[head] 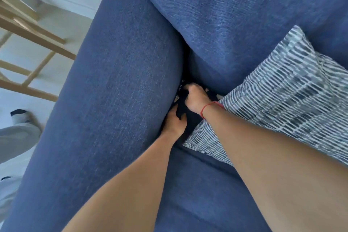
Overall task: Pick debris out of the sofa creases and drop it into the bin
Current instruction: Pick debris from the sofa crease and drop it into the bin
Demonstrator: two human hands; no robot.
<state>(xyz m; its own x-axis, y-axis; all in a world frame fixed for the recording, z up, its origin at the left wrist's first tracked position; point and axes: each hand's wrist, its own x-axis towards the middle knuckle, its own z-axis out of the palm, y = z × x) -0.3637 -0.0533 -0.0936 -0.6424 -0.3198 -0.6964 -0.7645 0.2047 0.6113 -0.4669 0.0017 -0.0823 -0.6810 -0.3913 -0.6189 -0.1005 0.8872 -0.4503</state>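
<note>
Both bare hands are down in the dark crease [185, 88] between the armrest and the seat cushion of the blue woven-fabric sofa [120, 73]. The left hand [174, 123] lies against the armrest side with its fingers pushed into the gap; whether they grip anything cannot be told, as the fingertips are hidden in shadow. The right hand [194, 98], a thin red string bracelet [208, 108] at its wrist, is curled into a loose fist deeper in the crease; its contents cannot be told. Small pale specks of debris [177, 98] show on the dark lining just beside the right hand. A grey-and-white patterned throw pillow [286, 96] rests on the seat, touching the right forearm. A light wooden chair frame [32, 43] stands on the pale floor to the left of the sofa.
</note>
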